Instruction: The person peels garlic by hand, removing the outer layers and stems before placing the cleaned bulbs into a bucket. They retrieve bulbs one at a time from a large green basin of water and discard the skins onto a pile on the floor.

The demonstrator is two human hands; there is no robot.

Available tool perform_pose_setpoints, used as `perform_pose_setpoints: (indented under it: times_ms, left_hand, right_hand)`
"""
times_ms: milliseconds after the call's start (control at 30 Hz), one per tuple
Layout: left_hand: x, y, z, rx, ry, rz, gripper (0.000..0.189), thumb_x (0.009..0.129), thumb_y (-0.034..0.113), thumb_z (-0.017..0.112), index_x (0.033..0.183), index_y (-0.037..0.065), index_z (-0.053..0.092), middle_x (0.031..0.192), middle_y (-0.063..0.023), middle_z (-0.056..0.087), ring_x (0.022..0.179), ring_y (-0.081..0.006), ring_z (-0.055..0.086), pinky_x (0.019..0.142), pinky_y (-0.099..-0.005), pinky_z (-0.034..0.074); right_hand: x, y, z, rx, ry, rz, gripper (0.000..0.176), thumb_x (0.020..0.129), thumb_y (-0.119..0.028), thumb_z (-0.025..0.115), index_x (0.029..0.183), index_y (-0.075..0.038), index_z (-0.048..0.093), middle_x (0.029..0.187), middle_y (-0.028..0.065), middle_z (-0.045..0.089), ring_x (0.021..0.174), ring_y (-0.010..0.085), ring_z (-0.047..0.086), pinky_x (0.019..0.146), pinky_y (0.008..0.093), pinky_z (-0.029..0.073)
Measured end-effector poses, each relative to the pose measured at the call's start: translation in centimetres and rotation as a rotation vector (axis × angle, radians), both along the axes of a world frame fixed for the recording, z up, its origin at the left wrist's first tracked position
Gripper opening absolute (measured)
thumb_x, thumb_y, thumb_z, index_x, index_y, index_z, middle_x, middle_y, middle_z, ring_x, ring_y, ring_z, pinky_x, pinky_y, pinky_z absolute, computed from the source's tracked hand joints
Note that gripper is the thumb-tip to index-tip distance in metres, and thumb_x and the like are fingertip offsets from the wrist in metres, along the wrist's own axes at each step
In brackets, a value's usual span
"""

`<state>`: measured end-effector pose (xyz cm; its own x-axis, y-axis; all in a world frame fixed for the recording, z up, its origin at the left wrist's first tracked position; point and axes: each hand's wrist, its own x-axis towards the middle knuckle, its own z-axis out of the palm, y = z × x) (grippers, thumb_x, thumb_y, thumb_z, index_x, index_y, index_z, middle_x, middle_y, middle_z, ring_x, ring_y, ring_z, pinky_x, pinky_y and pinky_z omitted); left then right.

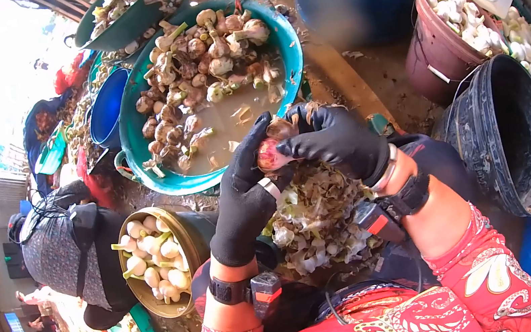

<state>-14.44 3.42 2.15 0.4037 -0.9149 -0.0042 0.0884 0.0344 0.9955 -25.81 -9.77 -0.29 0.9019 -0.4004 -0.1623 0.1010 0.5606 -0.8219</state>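
Note:
Both my hands wear black gloves and meet in the middle of the view around one garlic bulb (272, 156), its skin pinkish-purple where it shows. My left hand (247, 167) grips the bulb from the left side. From the right, my right hand (336, 139) has its fingers closed on the bulb's upper side, with brown, dry skin by the fingertips. Below the hands lies a heap of loose garlic peelings (320, 219). Just beyond them stands a wide green tub (295, 60) with unpeeled brownish garlic bulbs (215, 51) in it.
A bucket (133, 279) of cleaned white bulbs stands at left, near a person (70, 248) in a patterned head covering. At right are a maroon bucket (430, 54) of garlic and a tilted black bucket (478, 136). A blue tub (352, 8) of white bulbs stands at the back.

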Motion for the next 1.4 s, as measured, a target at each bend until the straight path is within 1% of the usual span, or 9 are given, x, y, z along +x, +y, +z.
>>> perform_pose_setpoints:
  times_ms: [100, 233, 433, 667, 767, 900, 1167, 1267, 1400]
  left_hand:
    - [0.4, 0.4, 0.7, 0.074, 0.122, -0.072, 0.06, 0.077, -0.007, 0.065, 0.132, 0.002, 0.044, 0.117, -0.0076, 0.058, 0.104, -0.0147, 0.056, 0.092, -0.0299, 0.045]
    - [1.0, 0.4, 0.0, -0.152, 0.724, -0.087, 0.059, 0.082, 0.011, 0.062, 0.134, -0.003, 0.036, 0.116, -0.022, 0.054, 0.105, -0.0339, 0.057, 0.089, -0.0428, 0.05]
    - [2.1, 0.3, -1.2, -0.202, 0.906, 0.006, 0.052, 0.088, 0.013, 0.057, 0.135, 0.005, 0.038, 0.117, -0.0157, 0.055, 0.107, -0.0314, 0.057, 0.091, -0.0438, 0.049]
    - [1.6, -0.2, -1.2, -0.152, 0.761, -0.009, 0.054, 0.085, 0.003, 0.057, 0.136, 0.004, 0.037, 0.118, -0.0147, 0.056, 0.107, -0.0272, 0.058, 0.093, -0.0416, 0.049]
    - [1.2, -0.7, -1.0, -0.107, 0.65, -0.019, 0.055, 0.084, 0.005, 0.059, 0.135, 0.001, 0.038, 0.118, -0.0142, 0.056, 0.106, -0.0261, 0.058, 0.094, -0.041, 0.048]
    - [0.9, -0.9, -0.5, -0.06, 0.498, -0.04, 0.054, 0.081, 0.004, 0.06, 0.132, -0.002, 0.042, 0.117, -0.0131, 0.057, 0.105, -0.0242, 0.058, 0.094, -0.0396, 0.047]
    - [0.5, -0.7, -1.1, 0.024, 0.268, -0.048, 0.048, 0.081, 0.007, 0.061, 0.125, -0.005, 0.047, 0.116, -0.0121, 0.057, 0.105, -0.023, 0.058, 0.093, -0.0377, 0.048]
    - [0.4, -0.6, -1.5, 0.002, 0.576, -0.136, 0.05, 0.084, 0.01, 0.056, 0.128, -0.007, 0.043, 0.121, -0.0182, 0.054, 0.113, -0.0309, 0.054, 0.097, -0.0426, 0.046]
    - [0.6, -0.1, -2.1, -0.01, 0.701, -0.199, 0.043, 0.087, 0.016, 0.054, 0.122, -0.008, 0.047, 0.116, -0.0189, 0.057, 0.1, -0.0294, 0.06, 0.083, -0.0378, 0.051]
  right_hand:
    - [0.2, 0.6, -0.3, -0.106, -0.005, -0.173, 0.012, 0.082, -0.004, 0.06, 0.093, -0.004, 0.064, 0.078, -0.0003, 0.063, 0.07, 0.0056, 0.056, 0.065, 0.021, 0.046]
    - [-0.4, -0.2, -0.4, -0.209, 0.299, -0.099, 0.007, 0.084, -0.008, 0.06, 0.089, -0.004, 0.062, 0.078, -0.0003, 0.061, 0.073, 0.0039, 0.054, 0.063, 0.0189, 0.044]
    - [-0.4, 0.0, -1.9, -0.659, 0.222, -0.11, 0.008, 0.083, -0.008, 0.062, 0.087, -0.002, 0.061, 0.072, -0.0041, 0.056, 0.065, 0.0043, 0.049, 0.062, 0.0219, 0.042]
    - [0.2, 1.6, 0.2, -0.594, 0.01, -0.339, 0.013, 0.079, -0.013, 0.066, 0.085, -0.002, 0.063, 0.07, 0.01, 0.061, 0.065, 0.015, 0.06, 0.064, 0.0315, 0.049]
    - [-0.1, 1.5, 0.3, -0.922, 0.04, -0.477, 0.014, 0.076, -0.01, 0.061, 0.088, -0.004, 0.065, 0.08, 0.0149, 0.063, 0.079, 0.0322, 0.062, 0.071, 0.0373, 0.049]
    - [-0.6, 1.0, -0.1, -1.2, 0.023, -0.491, 0.016, 0.078, -0.001, 0.059, 0.093, -0.001, 0.065, 0.083, 0.0157, 0.063, 0.075, 0.0266, 0.063, 0.069, 0.0344, 0.049]
    - [-0.5, 0.7, -0.1, -1.063, 0.083, -0.517, 0.009, 0.077, -0.008, 0.058, 0.081, -0.001, 0.062, 0.074, 0.0166, 0.061, 0.069, 0.0299, 0.061, 0.065, 0.037, 0.048]
    - [-0.2, 0.2, -0.2, -0.883, 0.207, -0.478, 0.017, 0.076, -0.018, 0.058, 0.079, -0.002, 0.061, 0.067, 0.0184, 0.06, 0.066, 0.0324, 0.062, 0.062, 0.0383, 0.048]
    - [-0.6, -0.2, -0.4, -0.564, 0.211, -0.329, 0.011, 0.081, -0.012, 0.055, 0.083, -0.002, 0.059, 0.071, 0.0068, 0.06, 0.066, 0.0147, 0.056, 0.062, 0.0296, 0.046]
